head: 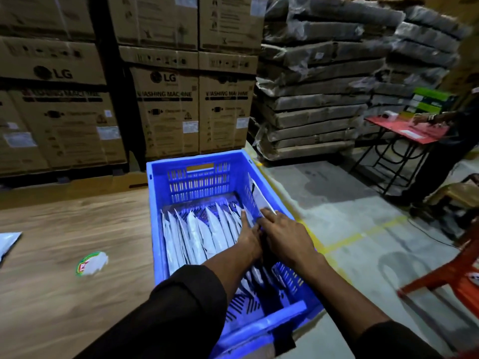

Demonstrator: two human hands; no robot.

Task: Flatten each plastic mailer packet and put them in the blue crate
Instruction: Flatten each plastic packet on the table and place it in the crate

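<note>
A blue crate [155, 216] stands on the wooden table's right end. Inside it, several white plastic mailer packets [199, 234] stand on edge in a row. Both my hands reach into the crate. My left hand [247, 235] presses against the right end of the row, thumb up. My right hand [282, 234] lies beside it, fingertips on one white packet [259, 196] that leans tilted against the crate's right wall. Another packet [7, 242] lies at the table's far left edge.
A round green-rimmed label [92, 263] lies on the wooden table [64, 281]. Stacked cardboard boxes [166, 104] stand behind. Wrapped flat stacks [318, 99] are at back right. A person stands at a red table [407, 129]. An orange chair [451, 275] is at right.
</note>
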